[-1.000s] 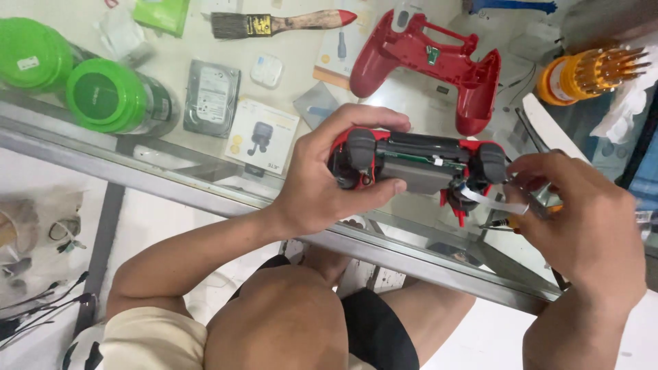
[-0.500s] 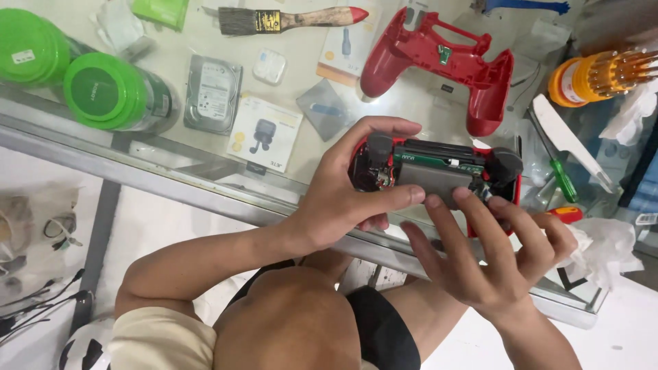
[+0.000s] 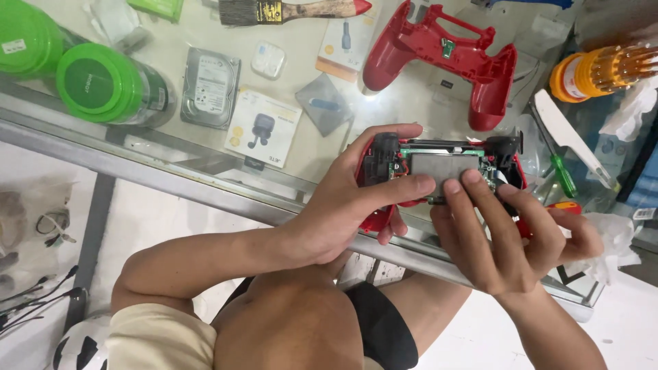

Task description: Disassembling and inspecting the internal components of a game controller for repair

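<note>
Opened game controller (image 3: 439, 171) over glass worktop (image 3: 205, 157).
We noted left hand (image 3: 349, 205) gripping it, right hand (image 3: 500, 233) fingers pressing its grey pack, seemingly loose; back shell (image 3: 439, 62) already off, reassembly pending.

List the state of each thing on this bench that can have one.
Game controller: opened, back shell off, circuit board and grey battery exposed, held over the table edge.
Red back shell: detached, lying inner side up on the glass table.
Left hand: gripping the controller's left side.
Right hand: fingertips pressing on the battery.
Green jars: lids on.
</note>
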